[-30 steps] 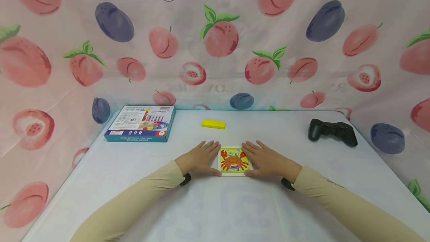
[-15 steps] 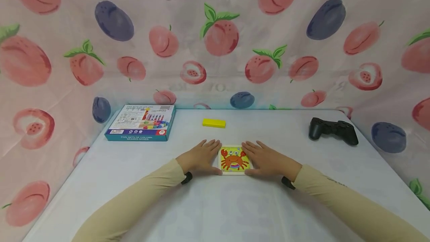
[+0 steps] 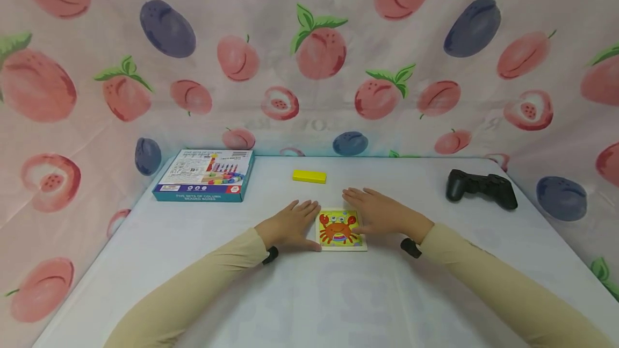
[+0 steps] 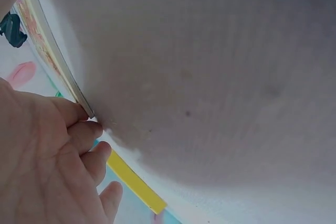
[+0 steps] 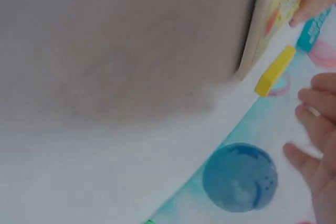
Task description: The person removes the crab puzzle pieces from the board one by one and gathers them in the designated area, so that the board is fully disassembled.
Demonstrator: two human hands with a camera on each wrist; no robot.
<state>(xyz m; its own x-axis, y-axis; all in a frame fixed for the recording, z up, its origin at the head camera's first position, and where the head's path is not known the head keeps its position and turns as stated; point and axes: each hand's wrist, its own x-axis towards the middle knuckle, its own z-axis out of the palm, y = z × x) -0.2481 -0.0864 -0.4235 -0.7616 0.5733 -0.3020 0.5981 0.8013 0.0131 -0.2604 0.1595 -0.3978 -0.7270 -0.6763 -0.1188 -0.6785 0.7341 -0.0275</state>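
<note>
My left hand (image 3: 289, 228) touches the crab board (image 3: 336, 231), my right hand (image 3: 379, 212) hovers — both loosely spread, gripping nothing. Probably light, stiff: I'd pinch opposite edges.

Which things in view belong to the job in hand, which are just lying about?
In the job:
- square, pale-edged board with red crab picture; left hand touches it, right hand hovers beside it

Apparently lying about:
- yellow rectangular block
- flat teal-and-white box
- black game controller
</note>
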